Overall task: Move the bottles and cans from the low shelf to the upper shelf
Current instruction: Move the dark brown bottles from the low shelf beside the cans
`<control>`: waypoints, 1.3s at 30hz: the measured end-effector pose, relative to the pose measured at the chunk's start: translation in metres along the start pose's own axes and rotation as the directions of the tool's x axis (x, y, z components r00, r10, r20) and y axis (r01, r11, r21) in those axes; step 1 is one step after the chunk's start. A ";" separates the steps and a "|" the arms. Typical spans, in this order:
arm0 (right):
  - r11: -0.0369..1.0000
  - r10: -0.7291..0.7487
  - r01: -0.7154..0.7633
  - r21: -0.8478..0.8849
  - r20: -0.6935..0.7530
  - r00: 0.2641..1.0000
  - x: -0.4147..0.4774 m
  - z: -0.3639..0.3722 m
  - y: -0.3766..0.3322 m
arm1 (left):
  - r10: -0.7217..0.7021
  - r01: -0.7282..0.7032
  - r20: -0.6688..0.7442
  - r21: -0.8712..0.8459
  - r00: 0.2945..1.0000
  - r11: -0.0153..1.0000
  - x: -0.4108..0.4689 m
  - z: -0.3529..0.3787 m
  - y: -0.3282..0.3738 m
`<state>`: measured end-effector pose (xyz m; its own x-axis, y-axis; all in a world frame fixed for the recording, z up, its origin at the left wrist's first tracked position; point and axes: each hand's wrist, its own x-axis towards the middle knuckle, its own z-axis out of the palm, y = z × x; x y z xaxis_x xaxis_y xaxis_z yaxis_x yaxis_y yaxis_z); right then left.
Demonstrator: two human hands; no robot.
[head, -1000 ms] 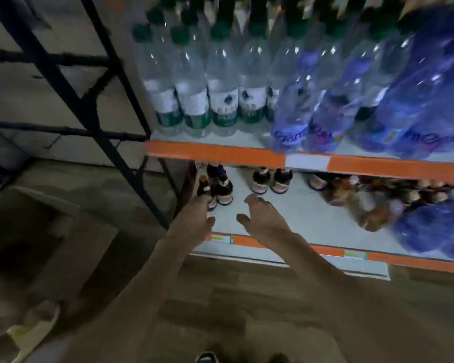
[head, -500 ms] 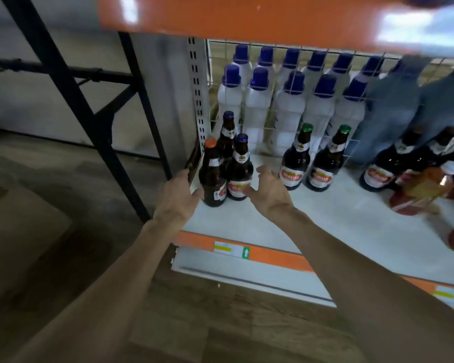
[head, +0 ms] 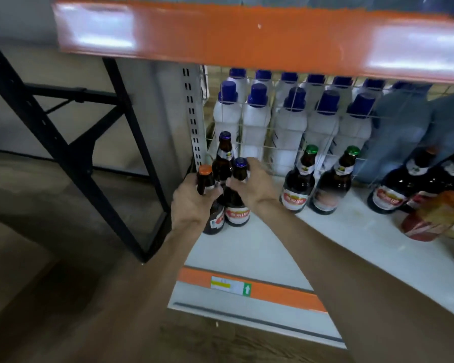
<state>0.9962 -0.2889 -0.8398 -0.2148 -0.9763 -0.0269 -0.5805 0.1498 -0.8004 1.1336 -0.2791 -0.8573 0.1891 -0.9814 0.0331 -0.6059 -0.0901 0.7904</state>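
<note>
Step in hand: pick-up of the first pair of bottles from the low shelf [head: 351,247]. Nothing is observed lifted yet.

The fingers of the left hand [head: 192,203] are closed round the neck of the orange-capped beer bottle [head: 216,218], just under the cap. The fingers of the right hand [head: 254,184] are wrapped round the neck and shoulder of the blue-capped beer bottle [head: 237,214]. Both bottles are seen upright at the left end of the low shelf, touching each other, bases apparently down on the shelf board. A third beer bottle [head: 224,155] stands directly behind them, close against both.

Further along the low shelf, two green-capped beer bottles [head: 299,187] and more dark bottles [head: 393,189] remain to be moved. White bottles with blue caps [head: 254,119] are held behind a wire grille [head: 273,148] at the back.

The upper shelf is represented by its orange front beam [head: 247,35], which overhangs the work area; its contents are blurred and cannot be read.

Next move, as judged: both bottles are to be drawn toward the person, clear of the third bottle, before being raised. A straight lift is ruled out by the beam overhead. The two bottles should be kept apart to avoid glass contact.
</note>
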 end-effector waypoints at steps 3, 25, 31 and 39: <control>0.999 0.032 -0.030 0.044 -0.065 0.997 0.000 0.009 0.000 | -0.011 0.012 -0.016 0.031 1.000 0.999 0.001 0.000 0.000; 0.951 0.302 -0.300 0.077 -0.019 0.953 -0.174 -0.168 -0.091 | -0.025 -0.012 0.254 0.146 0.967 0.989 -0.116 -0.127 0.148; 0.872 0.486 -0.489 0.037 0.060 0.872 -0.295 -0.348 -0.250 | -0.132 0.024 0.543 0.201 0.830 0.979 -0.213 -0.269 0.334; 0.916 0.401 -0.387 0.107 -0.220 0.889 -0.397 -0.580 -0.404 | 0.096 -0.301 0.732 0.153 0.674 0.941 -0.303 -0.387 0.621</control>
<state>0.8606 0.1288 -0.1581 -0.5970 -0.7735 -0.2130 -0.3643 0.4979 -0.7870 0.9984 0.0278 -0.1397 -0.4965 -0.7947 -0.3492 -0.7457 0.1845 0.6402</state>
